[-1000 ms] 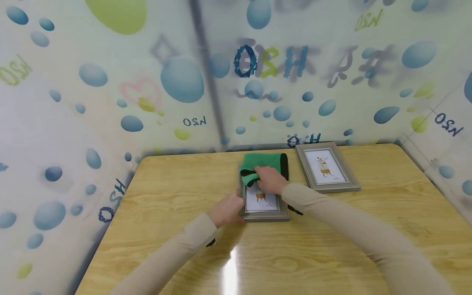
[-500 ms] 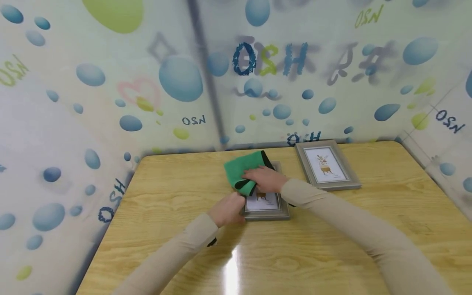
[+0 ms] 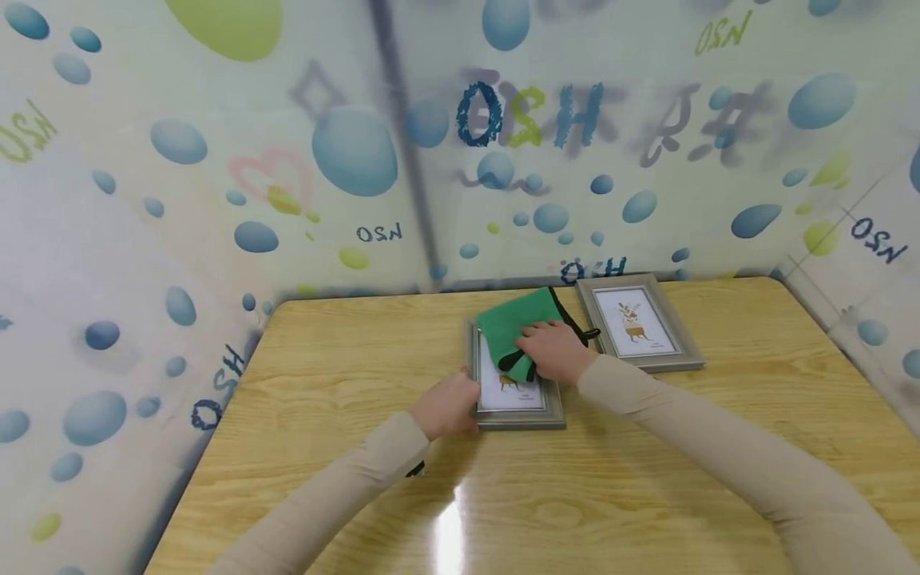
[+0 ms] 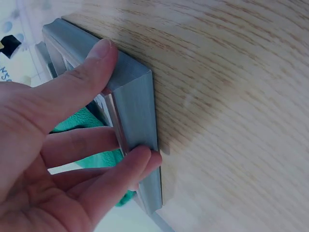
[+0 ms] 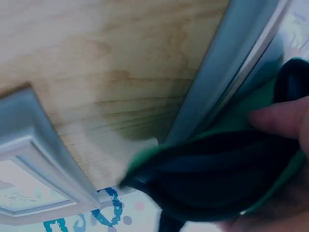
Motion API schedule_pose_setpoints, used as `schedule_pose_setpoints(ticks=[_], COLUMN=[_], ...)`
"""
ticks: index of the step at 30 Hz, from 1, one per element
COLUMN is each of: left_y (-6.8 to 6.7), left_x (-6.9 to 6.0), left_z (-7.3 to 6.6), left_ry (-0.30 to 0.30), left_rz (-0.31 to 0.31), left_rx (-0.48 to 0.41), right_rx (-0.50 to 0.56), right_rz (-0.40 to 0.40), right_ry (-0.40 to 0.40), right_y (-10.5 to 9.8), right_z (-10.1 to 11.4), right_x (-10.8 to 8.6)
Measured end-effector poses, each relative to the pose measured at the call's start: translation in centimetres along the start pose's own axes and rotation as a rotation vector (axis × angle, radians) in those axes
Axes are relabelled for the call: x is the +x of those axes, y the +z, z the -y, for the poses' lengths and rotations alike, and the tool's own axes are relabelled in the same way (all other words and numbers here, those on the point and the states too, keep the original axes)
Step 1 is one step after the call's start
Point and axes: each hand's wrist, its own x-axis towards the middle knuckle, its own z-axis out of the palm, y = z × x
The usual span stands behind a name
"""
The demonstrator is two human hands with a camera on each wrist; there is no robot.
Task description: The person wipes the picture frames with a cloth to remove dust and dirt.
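A grey picture frame with a potted-plant print lies flat on the wooden table. My left hand holds its near left corner; in the left wrist view the thumb and fingers lie on two adjoining sides of the frame. A green cloth with black edging covers the upper part of the print. My right hand grips the folded cloth against the glass, and in the right wrist view its thumb shows at the cloth's black edge. The right hand's other fingers are mostly hidden there.
To the right, close to the table's back edge, lies a second grey picture frame with a similar print. The wooden table meets a wall patterned with blue and green drops at the back.
My right hand has swept the cloth left across the frame and then back right, beyond the frame's right side. My left hand has stayed at the corner.
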Motion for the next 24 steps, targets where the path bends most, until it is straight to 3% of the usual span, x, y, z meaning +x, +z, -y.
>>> schedule_pose_setpoints(ticks=[4,10,15,19,24], left_y=[0.0,0.2,0.6,1.0,1.0], left_x=[0.0,-0.2,-0.6,-1.0,-1.3], left_z=[0.1,0.1,0.2,0.3,0.2], left_ry=[-0.009,-0.005,0.019,0.036,0.014], left_rz=[0.0,-0.01,-0.045,-0.112,-0.14], left_rx=[0.003,0.003,-0.005,-0.063,-0.002], right_rx=[0.068,0.298,0.426,0.442,0.338], right_rz=[-0.038,-0.044,-0.029,-0.028,-0.071], right_ry=[0.037,0.062,-0.004,-0.085,-0.157], right_y=[0.1,-0.1,0.2,0.5,0.7], right_z=[0.6,2.1,2.9,3.0,2.5], right_x=[-0.6,0.2,0.9,0.9,0.4])
